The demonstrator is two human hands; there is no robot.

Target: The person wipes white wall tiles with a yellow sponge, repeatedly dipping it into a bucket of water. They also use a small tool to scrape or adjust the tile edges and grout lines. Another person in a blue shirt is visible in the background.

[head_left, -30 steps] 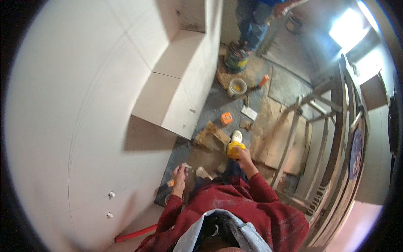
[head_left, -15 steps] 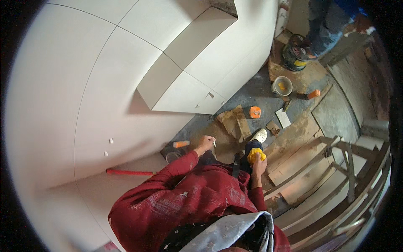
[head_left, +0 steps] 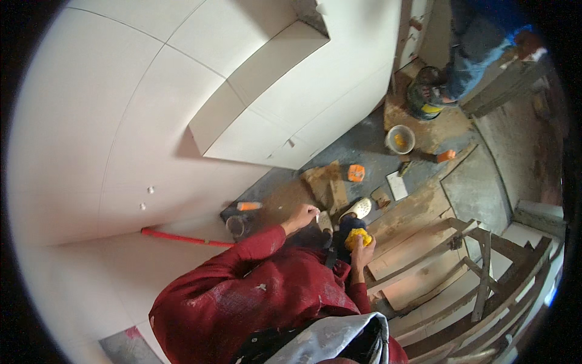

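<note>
My left hand (head_left: 299, 219) is held out in front of my body, its fingers pinched on a small white stick-like piece (head_left: 317, 215) too small to name. Bunched up in my right hand (head_left: 363, 253) is a yellow sponge (head_left: 357, 238), held close to my right leg. A pale clog (head_left: 357, 208) shows on the floor just beyond it. Both arms wear dark red sleeves with whitish smears.
A white tiled wall (head_left: 163, 109) with a boxed-out ledge (head_left: 248, 130) rises on the left. On the floor are a bucket (head_left: 400, 140), an orange object (head_left: 356, 173) and cardboard (head_left: 324, 182). A wooden frame (head_left: 485, 273) stands right. At the far right, a person bends over a dark bucket (head_left: 418, 103).
The view has shifted slightly, sliding the floor things left and down. My left hand has come a little to the right, nearer the right hand. The sponge stays in my right hand.
</note>
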